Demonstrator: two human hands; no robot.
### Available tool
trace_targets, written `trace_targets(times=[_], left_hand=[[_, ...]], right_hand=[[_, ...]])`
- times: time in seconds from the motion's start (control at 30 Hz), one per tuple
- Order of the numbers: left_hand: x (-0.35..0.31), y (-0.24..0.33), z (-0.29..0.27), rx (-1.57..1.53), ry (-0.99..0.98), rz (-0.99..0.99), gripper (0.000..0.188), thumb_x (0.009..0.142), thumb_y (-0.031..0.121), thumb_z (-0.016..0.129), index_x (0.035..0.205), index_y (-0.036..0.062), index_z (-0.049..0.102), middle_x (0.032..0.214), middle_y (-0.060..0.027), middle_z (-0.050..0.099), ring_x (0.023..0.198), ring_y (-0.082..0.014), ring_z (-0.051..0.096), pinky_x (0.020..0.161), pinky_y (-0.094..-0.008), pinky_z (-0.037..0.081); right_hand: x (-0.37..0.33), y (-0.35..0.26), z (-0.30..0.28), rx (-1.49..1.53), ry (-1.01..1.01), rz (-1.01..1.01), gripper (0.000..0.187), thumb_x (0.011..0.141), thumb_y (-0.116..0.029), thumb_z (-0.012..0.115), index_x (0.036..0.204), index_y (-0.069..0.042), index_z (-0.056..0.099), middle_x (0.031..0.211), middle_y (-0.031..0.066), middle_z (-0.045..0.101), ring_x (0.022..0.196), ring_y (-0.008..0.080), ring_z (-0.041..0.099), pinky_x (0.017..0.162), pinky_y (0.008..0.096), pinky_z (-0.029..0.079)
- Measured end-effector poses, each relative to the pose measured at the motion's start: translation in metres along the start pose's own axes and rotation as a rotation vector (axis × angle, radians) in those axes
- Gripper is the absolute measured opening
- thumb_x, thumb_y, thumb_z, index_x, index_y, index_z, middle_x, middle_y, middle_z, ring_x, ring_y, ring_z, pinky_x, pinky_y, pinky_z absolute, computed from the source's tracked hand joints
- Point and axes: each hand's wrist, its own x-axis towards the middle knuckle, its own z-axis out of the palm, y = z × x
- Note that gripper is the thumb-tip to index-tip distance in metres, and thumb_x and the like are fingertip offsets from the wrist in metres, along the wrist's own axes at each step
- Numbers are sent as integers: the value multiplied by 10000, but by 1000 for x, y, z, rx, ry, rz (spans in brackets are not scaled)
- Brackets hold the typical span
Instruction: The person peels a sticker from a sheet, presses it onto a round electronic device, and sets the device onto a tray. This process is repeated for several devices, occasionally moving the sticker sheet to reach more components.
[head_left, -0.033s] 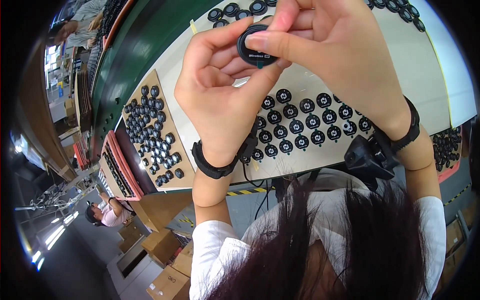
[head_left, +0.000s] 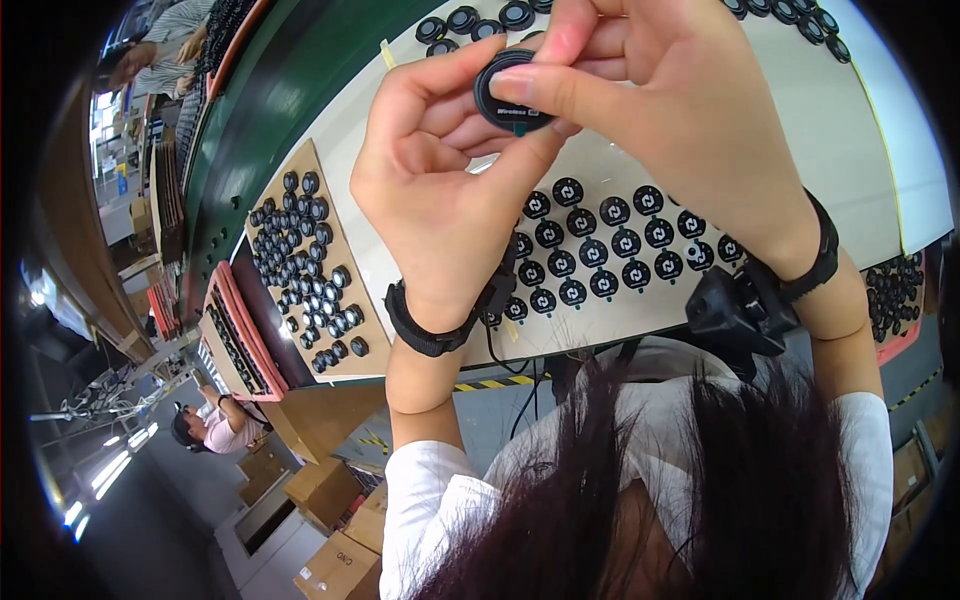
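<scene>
A round black disc [head_left: 515, 112] with white print on its face and a small green tab at its near edge is held above the table. My left hand [head_left: 440, 190] is closed round its rim, with fingers behind it and the thumb at the near right edge. From the right, my right hand [head_left: 690, 120] presses its thumb flat on the disc's face; its other fingers are bent by the far edge and partly cut off by the frame. Below the hands, rows of round black labels [head_left: 593, 253] with white marks and green tabs lie on the pale table [head_left: 440, 345].
Similar black discs [head_left: 462, 20] stand at the far side, with more [head_left: 812, 30] far right. Small black round parts [head_left: 310, 250] crowd a brown board on the left. Beyond is a green conveyor [head_left: 300, 85]. A parts-filled tray [head_left: 895, 300] sits right. Two people work at left.
</scene>
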Motion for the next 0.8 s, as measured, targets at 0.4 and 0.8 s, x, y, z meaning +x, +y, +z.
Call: trace_targets(times=[0.4,0.8], left_hand=[[49,-30,-41,241,-330,-323,345,735,-89,557,1069,-4,541,885,-99,617,781,-147,627,701,-231,504],[155,-196,-135,1242,-76,243,449,745,302,658,1109,60,554,1037,-130,590,983,-251,557,834,-318,437]], right_hand=[[2,38,-19,-577,172,-416,597,705,-51,648,1248,-110,407,1148,207,443,1076,343,457,896,357,383],[8,74,-16,-580,120,-340,238,761,-64,599,999,-75,585,1120,68,538,1040,235,519,883,293,388]])
